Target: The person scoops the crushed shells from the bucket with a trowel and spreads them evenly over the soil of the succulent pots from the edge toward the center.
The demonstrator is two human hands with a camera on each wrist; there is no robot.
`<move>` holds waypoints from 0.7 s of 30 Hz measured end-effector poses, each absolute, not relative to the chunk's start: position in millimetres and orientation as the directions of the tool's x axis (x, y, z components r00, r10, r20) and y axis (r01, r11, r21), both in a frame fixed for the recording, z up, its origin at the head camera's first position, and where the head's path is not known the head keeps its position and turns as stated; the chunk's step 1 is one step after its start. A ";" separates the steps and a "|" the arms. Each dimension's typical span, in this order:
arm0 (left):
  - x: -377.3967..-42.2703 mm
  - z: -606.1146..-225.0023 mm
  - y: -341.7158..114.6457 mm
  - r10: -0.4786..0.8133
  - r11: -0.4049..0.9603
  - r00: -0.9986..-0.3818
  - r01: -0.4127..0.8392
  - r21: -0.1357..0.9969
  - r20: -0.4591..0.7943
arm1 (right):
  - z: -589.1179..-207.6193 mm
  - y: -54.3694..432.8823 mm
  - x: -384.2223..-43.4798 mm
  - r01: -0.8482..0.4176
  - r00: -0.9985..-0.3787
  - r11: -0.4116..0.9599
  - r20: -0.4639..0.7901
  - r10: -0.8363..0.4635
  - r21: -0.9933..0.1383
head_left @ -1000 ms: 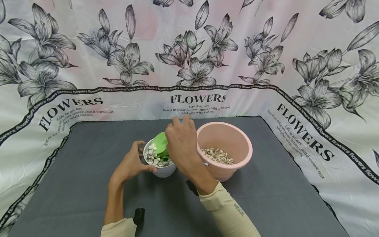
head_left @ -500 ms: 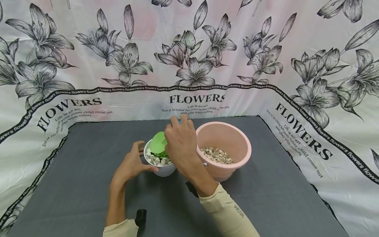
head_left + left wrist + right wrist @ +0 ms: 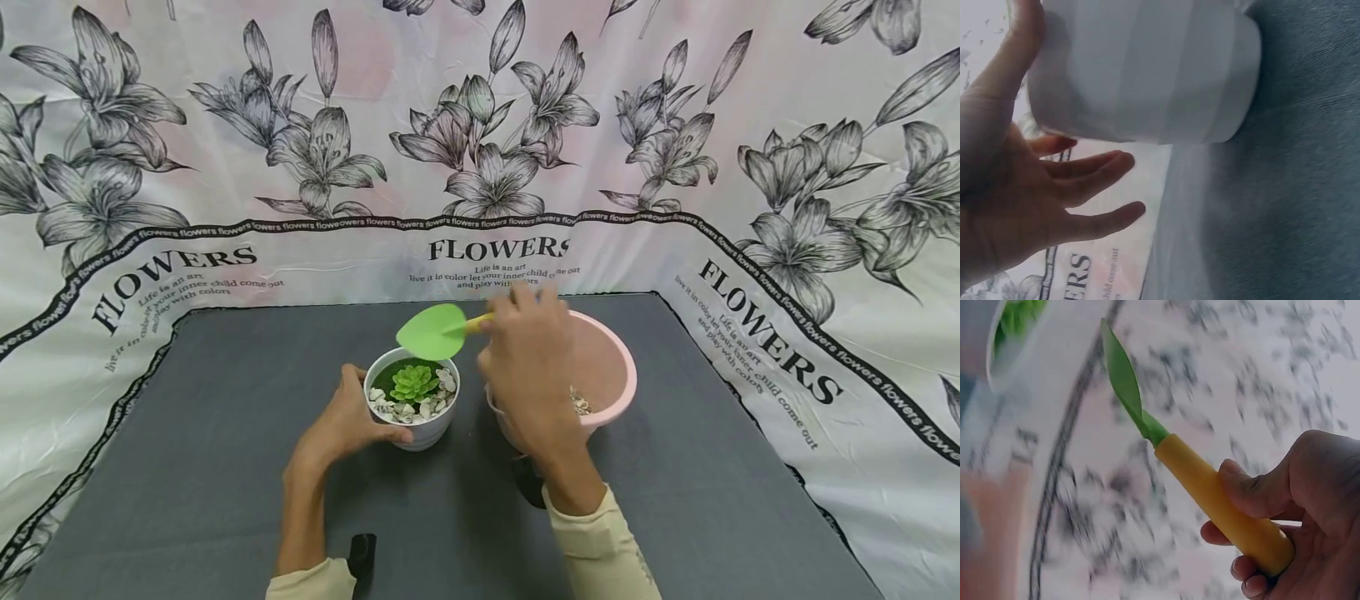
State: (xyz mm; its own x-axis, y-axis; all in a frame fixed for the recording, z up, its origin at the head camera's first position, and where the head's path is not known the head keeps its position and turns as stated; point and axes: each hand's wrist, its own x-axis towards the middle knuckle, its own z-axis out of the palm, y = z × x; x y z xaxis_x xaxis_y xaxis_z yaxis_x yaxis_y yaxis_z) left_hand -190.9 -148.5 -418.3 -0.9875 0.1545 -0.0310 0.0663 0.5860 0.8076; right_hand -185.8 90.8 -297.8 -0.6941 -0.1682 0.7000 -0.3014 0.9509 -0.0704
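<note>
My left hand (image 3: 337,429) holds the white flower pot (image 3: 423,435) at its left side, thumb near the front of the rim. In the left wrist view, several fingers (image 3: 1100,222) spread apart from the pot's wall (image 3: 1147,69). Inside the pot sits a green succulent (image 3: 414,383), with pale stones (image 3: 397,410) along the front and right; the back shows a dark green surface. My right hand (image 3: 528,367) grips a small hand trowel (image 3: 433,332) by its yellow handle (image 3: 1219,503). Its green blade is raised just above the pot's back rim.
A pink tub (image 3: 622,367) stands right of the pot, partly hidden behind my right hand, with stone chips (image 3: 579,402) inside. Grey cloth (image 3: 195,467) covers the table. A flower-printed curtain (image 3: 495,258) borders the back and sides.
My right hand has lifted the trowel out of the pot and moved right, in front of the tub. The succulent now shows uncovered. My left hand stays at the pot.
</note>
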 end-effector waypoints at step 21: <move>-196.3 -372.0 -32.9 0.377 0.599 -0.875 0.480 0.641 0.304 | -324.6 205.2 -216.1 -0.107 -0.854 0.994 0.512 -0.095 0.006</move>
State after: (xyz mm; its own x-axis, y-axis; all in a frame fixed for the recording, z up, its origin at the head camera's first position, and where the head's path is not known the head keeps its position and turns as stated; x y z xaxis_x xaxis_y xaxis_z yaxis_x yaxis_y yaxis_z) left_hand -196.3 -32.9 -372.0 -0.8751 0.3769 0.3036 0.4803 0.5989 0.6408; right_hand -216.1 205.2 -324.6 -0.8540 -0.0951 0.5115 -0.1074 0.9942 0.0055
